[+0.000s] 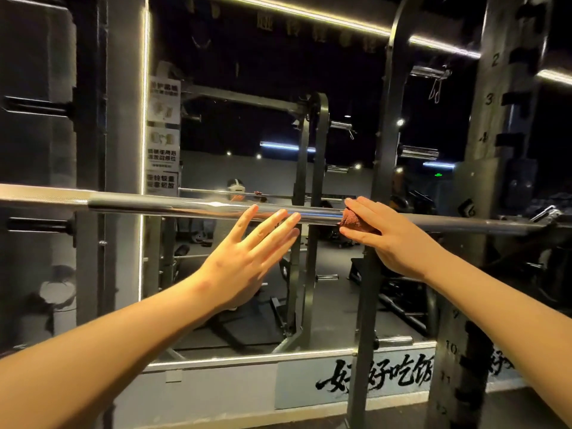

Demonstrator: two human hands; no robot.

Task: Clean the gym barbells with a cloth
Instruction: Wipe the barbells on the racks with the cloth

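The left hand [244, 258] was open, its fingers straight and slightly fanned, reaching up so that the fingertips [280, 215] overlapped the lower edge of the barbell [154, 205]; whether they actually touched the steel could not be told. The right hand [393, 239] was curled around a reddish-brown cloth [356, 222], fingers over the top and the thumb side underneath, clamping the bunched cloth against the bar just to the right of the left hand's fingertips. Both forearms were bare and stretched forward from the lower corners of the view.

The barbell ran level across the whole width at about chest height, its shaft shiny between the hands and duller toward the right end, where it met a rack upright [501, 119] marked with numbers down its face. Behind the bar stood a large wall mirror [263, 103] edged by a bright light strip [144, 119], with printed notices [163, 134] stuck along its left side. It reflected more racks and dark gym floor. Below the mirror, black brush lettering [371, 374] was painted on the wall.
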